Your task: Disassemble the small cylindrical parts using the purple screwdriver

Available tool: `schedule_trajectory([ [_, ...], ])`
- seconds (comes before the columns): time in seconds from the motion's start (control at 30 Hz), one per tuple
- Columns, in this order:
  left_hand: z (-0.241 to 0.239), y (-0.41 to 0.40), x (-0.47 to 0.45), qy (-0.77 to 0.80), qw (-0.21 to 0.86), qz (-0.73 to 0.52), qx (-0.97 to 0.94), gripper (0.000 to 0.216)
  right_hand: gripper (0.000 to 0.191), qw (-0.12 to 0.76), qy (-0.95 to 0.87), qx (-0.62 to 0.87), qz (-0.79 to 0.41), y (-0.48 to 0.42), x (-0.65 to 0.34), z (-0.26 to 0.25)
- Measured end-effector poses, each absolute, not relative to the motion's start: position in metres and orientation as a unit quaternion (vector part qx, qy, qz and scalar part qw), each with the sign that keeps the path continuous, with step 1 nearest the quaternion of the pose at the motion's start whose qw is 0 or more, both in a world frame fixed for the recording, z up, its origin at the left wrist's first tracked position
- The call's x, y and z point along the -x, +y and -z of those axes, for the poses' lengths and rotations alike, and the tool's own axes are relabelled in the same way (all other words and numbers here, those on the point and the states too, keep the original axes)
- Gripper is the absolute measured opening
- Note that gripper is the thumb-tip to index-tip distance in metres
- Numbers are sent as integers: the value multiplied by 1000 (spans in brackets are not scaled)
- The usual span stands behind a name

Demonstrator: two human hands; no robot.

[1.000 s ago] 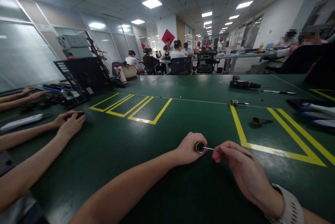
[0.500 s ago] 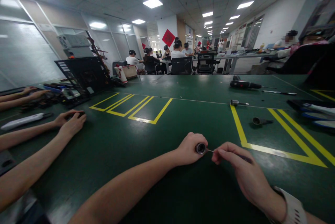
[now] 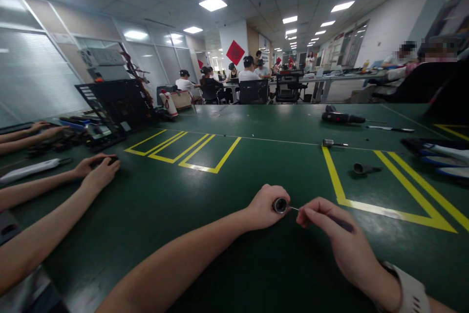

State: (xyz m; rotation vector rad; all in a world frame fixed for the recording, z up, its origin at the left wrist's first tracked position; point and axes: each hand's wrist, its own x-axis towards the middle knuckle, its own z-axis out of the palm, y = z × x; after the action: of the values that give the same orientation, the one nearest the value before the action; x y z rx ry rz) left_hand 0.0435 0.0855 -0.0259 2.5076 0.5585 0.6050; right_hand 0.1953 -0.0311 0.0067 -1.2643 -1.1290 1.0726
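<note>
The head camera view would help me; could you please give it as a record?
Left hand: closed around a dark, round, metal-rimmed tube, open end visible
Right hand: pinching a thin silver metal shaft, its tip hidden
Surface: dark green table with yellow tape
Farther right: black power drill, small silver cylinder with stem, dark metal cup with stem
Farther left: co-worker's hands on a dark object

Through the head camera, I have the left hand point(image 3: 266, 208) wrapped around a hollow metal cylinder point(image 3: 280, 205) that faces me end-on. My right hand point(image 3: 342, 242) pinches a thin-shafted tool point(image 3: 294, 209) reaching toward the cylinder. On the desk point(image 3: 183, 215), I see a cup-ended piece point(image 3: 359, 169) inside yellow tape point(image 3: 333, 175), a drill point(image 3: 342, 117) farther off, and a co-worker's hands point(image 3: 101, 174) at left.
</note>
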Motion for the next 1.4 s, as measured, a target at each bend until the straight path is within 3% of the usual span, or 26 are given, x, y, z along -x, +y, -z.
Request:
schedule_trajectory([
  [0.13,25,85,-44,197,236,-210,-928,10,24,503,-503,551,-435,-31,-195,-9],
  [0.5,25,85,-44,217,249,-214,-919,9,17,587,-352,479,-550,-27,-195,-3],
  [0.87,25,84,-45,226,239,-226,-917,10,25,499,-512,550,-432,-34,-195,-4],
  [1.2,22,83,-44,229,268,-247,-902,9,17,590,-352,465,-558,-28,-196,1],
  [1.4,23,84,-44,238,268,-232,-905,9,19,589,-398,476,-518,-30,-195,1],
])
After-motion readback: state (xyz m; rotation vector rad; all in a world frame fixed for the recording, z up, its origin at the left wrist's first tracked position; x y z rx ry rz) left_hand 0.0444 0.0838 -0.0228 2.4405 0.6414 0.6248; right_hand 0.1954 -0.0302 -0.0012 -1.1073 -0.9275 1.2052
